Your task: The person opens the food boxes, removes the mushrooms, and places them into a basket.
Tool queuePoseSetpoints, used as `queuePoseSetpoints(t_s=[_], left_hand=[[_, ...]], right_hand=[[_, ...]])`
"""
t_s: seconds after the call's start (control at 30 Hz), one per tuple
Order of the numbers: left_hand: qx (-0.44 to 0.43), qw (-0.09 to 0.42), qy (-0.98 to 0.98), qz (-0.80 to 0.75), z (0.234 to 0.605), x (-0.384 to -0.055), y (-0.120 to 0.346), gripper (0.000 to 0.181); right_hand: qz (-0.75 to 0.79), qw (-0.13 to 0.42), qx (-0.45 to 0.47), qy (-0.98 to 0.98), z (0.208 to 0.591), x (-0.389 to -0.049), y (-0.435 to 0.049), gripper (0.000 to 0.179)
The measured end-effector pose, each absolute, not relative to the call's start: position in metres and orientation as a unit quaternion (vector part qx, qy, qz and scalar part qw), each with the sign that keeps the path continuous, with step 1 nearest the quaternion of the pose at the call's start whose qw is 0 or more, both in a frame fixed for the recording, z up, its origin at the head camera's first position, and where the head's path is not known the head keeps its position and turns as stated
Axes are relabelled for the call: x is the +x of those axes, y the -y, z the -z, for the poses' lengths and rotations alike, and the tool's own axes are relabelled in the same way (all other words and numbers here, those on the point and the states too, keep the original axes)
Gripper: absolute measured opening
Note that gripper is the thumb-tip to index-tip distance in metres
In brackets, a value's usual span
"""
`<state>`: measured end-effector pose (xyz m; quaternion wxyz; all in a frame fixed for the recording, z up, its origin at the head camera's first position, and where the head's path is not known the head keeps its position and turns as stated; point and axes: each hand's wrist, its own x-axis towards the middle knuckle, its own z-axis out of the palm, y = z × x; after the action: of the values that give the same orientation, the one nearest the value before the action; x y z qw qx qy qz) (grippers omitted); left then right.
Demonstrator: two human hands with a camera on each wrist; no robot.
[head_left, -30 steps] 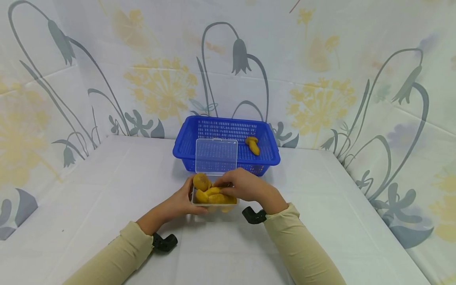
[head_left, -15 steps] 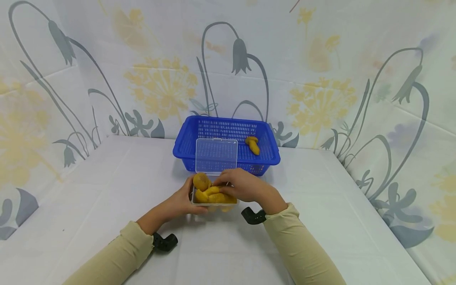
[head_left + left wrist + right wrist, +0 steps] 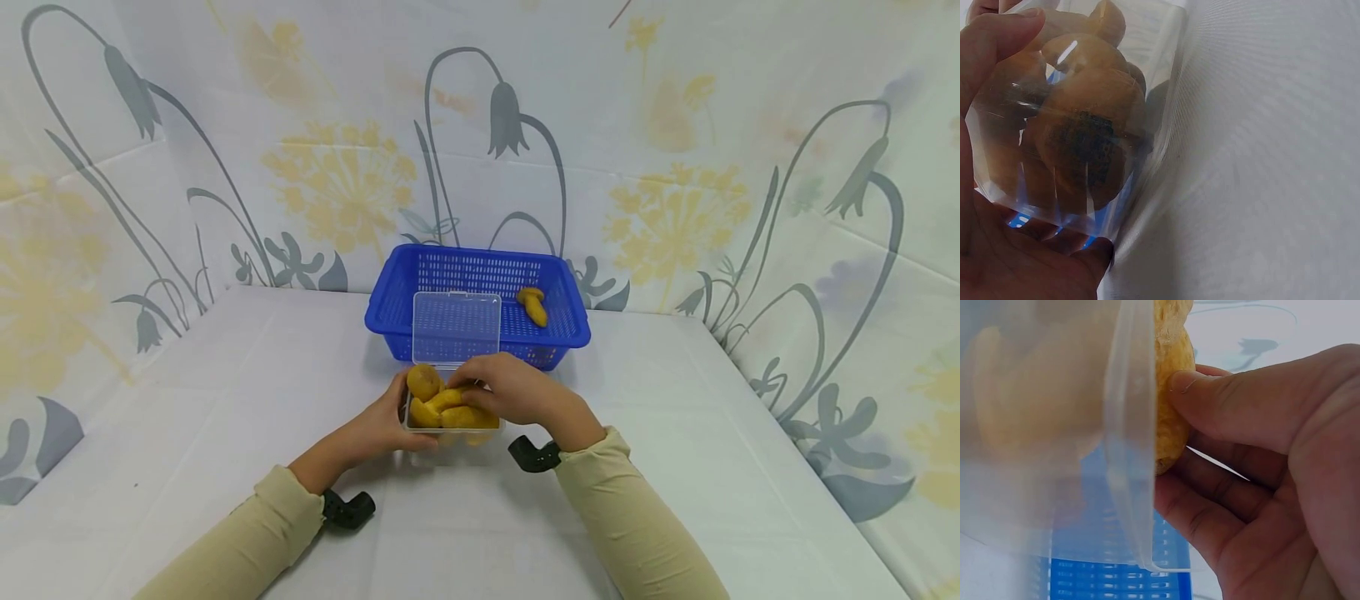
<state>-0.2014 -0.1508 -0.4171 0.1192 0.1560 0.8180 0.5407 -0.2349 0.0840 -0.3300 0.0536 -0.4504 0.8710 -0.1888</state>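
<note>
White cloth with faint creases covers the counter (image 3: 645, 517), and one small dark speck (image 3: 136, 485) shows on its left part. Behind and on both sides hangs a pale patterned fabric (image 3: 465, 196), printed with grey drooping bellflowers, yellow flower heads and a few mauve smudges; it meets the counter along the back and slants forward at left and right, enclosing the space on three sides. Against this backdrop, near the rear of the counter, sits a blue perforated basket (image 3: 480, 271) with one yellow mushroom-shaped piece (image 3: 534, 308) lying toward the right inside. Just in front is a clear plastic box (image 3: 450, 432), its transparent lid (image 3: 456, 329) raised before the basket's near wall. Yellow pieces fill the box, a round one (image 3: 425, 382) at its far left corner. The person's left hand (image 3: 381, 423) grips the box's left end, thumb along the near side. The right hand (image 3: 519, 388) pinches a yellow piece (image 3: 447, 399) between thumb and fingers at the box's opening. Beige sleeves (image 3: 637, 517) cover both forearms.
</note>
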Motion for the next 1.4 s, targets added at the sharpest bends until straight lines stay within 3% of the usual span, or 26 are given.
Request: queuePoseSetpoints(t_s=[0.73, 1.4], left_hand=[[0.160, 0.122, -0.819, -0.538, 0.417, -0.202, 0.151, 0.112], [0.150, 0.124, -0.827, -0.527, 0.417, -0.202, 0.152, 0.110]], right_hand=[[0.209, 0.021, -0.461, -0.862, 0.320, -0.234, -0.093, 0.019], [0.249, -0.053, -0.456, -0.853, 0.302, -0.237, -0.114, 0.019]])
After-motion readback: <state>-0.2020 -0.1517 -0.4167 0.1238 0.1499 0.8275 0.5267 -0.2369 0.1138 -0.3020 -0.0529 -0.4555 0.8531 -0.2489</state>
